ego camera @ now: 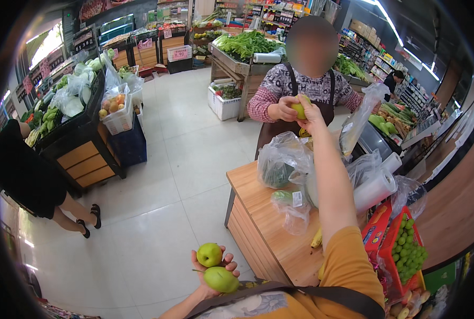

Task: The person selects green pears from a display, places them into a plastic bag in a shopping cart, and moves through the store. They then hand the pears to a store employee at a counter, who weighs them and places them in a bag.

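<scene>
Low in front of my body, my left hand point(230, 263) cradles two green pears: one pear point(209, 255) sits above, and a second pear point(221, 279) rests below it against the palm. My right hand point(313, 116) reaches out over the wooden counter point(257, 211) with its fingers around another green fruit point(299, 107). Across the counter, a person's hand point(284, 108) touches that same fruit from the left. Beneath my right arm lie plastic-bagged green produce point(277, 173) and a smaller labelled bag point(291, 207). Part of a banana point(316, 238) shows beside my forearm.
Rolls of clear plastic bags point(374, 189) and a red basket of green grapes point(408, 255) stand right of my arm. The aproned person point(301, 89) holds up a plastic bag point(358, 119). At left, another person point(33, 175) stands by a vegetable stand point(89, 159).
</scene>
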Action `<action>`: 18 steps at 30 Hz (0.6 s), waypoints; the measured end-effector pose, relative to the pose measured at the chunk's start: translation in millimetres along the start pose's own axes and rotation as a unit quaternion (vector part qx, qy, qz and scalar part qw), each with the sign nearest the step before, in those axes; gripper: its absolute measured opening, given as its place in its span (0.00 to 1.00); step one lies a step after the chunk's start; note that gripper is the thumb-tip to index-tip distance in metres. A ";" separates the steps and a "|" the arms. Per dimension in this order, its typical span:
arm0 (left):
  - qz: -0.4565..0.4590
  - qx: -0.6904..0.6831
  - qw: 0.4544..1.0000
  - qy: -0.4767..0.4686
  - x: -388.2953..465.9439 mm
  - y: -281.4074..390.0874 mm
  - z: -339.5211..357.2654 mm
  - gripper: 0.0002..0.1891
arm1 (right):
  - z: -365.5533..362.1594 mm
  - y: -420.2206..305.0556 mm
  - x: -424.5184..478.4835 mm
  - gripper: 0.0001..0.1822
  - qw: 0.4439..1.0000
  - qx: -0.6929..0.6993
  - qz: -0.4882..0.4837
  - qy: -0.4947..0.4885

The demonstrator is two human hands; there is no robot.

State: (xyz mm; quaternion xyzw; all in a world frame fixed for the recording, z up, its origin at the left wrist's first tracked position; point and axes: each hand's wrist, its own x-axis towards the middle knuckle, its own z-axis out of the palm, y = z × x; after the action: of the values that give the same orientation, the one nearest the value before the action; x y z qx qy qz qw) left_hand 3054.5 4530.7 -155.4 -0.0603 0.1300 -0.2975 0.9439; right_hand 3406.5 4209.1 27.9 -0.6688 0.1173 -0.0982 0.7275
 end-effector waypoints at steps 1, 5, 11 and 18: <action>-0.003 0.000 1.000 -0.002 1.1 -1.1 0.5 0.39 | 0.7 5.8 2.0 0.22 1.000 0.012 -0.022 -0.007; 0.004 -0.007 1.000 -0.009 2.4 0.8 -4.7 0.39 | 4.4 33.1 -5.4 0.18 0.991 0.104 -0.083 -0.035; -0.003 0.003 1.000 -0.006 -4.6 2.8 4.7 0.38 | -0.6 59.9 -19.6 0.27 0.968 0.220 -0.101 -0.074; -0.010 -0.002 1.000 -0.011 -5.1 0.1 0.4 0.38 | -4.5 63.1 -24.4 0.25 0.967 0.227 -0.099 -0.056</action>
State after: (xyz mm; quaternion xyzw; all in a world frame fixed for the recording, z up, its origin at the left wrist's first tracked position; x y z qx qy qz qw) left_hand 3050.7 4533.8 -154.0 -0.0665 0.1191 -0.3065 0.9420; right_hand 3381.0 4217.5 -34.4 -0.4991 -0.0160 -0.1565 0.8522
